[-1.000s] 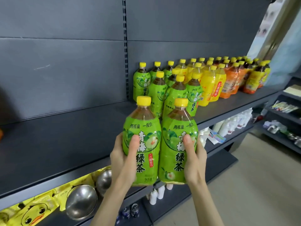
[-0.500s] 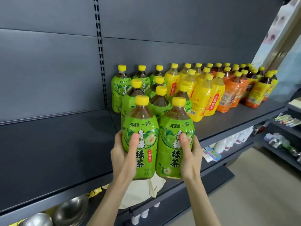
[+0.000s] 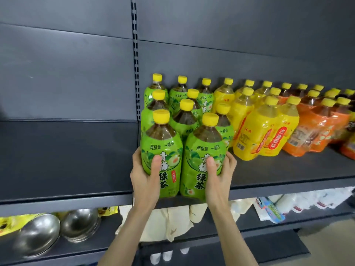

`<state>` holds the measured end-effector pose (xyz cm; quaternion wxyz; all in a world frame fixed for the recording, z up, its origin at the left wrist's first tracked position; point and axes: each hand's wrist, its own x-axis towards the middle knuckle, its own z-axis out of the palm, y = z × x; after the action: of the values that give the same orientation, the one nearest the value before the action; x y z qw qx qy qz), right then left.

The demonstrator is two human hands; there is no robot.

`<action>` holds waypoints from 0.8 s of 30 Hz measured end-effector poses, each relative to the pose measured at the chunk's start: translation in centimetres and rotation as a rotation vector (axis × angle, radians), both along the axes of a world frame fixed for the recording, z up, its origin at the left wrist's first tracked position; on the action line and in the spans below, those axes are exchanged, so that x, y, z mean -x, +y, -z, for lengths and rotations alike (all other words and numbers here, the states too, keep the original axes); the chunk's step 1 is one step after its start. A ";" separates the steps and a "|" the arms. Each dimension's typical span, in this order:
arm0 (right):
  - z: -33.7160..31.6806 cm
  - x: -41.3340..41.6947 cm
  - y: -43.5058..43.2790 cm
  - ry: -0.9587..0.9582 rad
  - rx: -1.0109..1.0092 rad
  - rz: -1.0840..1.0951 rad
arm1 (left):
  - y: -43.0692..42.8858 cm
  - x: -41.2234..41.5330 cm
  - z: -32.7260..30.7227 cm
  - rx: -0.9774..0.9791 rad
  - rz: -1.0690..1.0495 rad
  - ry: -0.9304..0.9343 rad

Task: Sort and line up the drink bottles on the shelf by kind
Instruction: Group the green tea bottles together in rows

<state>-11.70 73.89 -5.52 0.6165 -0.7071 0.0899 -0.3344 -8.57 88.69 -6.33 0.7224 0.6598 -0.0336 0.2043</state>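
Each grip is wrapped round one green tea bottle: left hand holds the left bottle, right hand the right bottle, both at the front edge of the shelf, just before the green rows. Best, I judge, to set the bases flat and slide them back flush, labels forward. They read 两瓶量 一瓶价 and 青梅绿茶; the yellow bottles read 冰糖雪梨.

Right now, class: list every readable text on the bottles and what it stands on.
"两瓶量 一瓶价": label top, left green-labelled plastic bottle and right green-labelled plastic bottle.
"青梅绿茶": down both those labels.
"冰糖雪梨": red strip, front yellow-labelled plastic bottle.
Orange-labelled plastic bottles, other small print: blurred.
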 end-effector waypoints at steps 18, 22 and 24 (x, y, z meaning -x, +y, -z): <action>0.5 -5.5 -3.8 -0.023 -0.005 -0.086 | -3.5 -3.8 -0.8 -0.208 -0.044 0.116; 0.5 -5.6 -3.9 -0.008 -0.016 -0.090 | -3.7 -3.6 -0.6 -0.177 -0.018 0.107; 0.3 -5.4 -3.8 0.009 -0.020 -0.099 | -3.7 -3.5 -0.6 -0.165 -0.015 0.109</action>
<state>-6.28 70.06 -5.79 0.6389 -0.7061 0.0609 -0.2993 -5.12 85.04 -5.75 0.6649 0.7274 -0.0060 0.1698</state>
